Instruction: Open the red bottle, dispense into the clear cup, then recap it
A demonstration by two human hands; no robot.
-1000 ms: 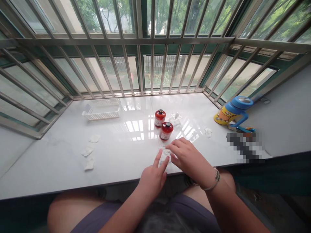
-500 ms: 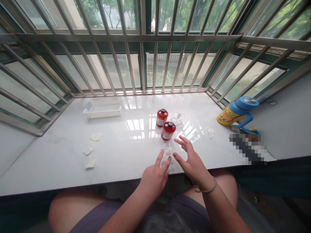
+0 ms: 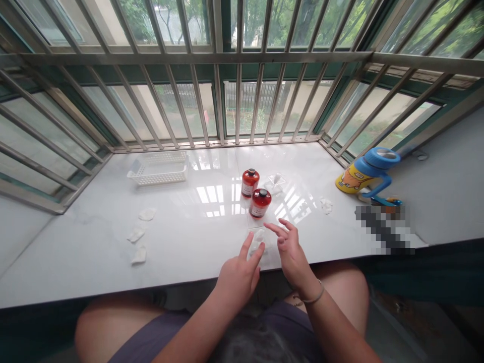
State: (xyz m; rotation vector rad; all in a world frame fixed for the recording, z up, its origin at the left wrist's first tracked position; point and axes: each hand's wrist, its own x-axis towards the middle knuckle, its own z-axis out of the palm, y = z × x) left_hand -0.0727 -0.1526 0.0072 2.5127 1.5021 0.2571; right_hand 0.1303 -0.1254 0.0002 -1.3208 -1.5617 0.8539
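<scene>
Near the front edge of the white countertop sits a small clear, see-through piece with something white in it (image 3: 259, 235), its exact kind hard to make out. My left hand (image 3: 238, 275) reaches over it from the left, index and middle fingers stretched apart at its near side, seemingly resting on it. To its right, my right hand (image 3: 290, 249) is raised with fingers spread and nothing in them. Just beyond stand two red bottles with black tops and pale labels, the nearer bottle (image 3: 260, 203) and the farther bottle (image 3: 250, 183). A similar clear piece (image 3: 277, 181) lies behind them.
A white perforated basket (image 3: 159, 176) stands at the back left. Several crumpled white scraps (image 3: 139, 255) lie on the left, another scrap (image 3: 326, 205) on the right. A blue-and-yellow bottle (image 3: 365, 171) leans by the right wall, near a blurred-out dark object (image 3: 381, 229). Metal bars line the window.
My right hand has shifted slightly left and its fingers now point more to the left, over the clear piece. My left hand stays nearly in place; the view has moved slightly.
</scene>
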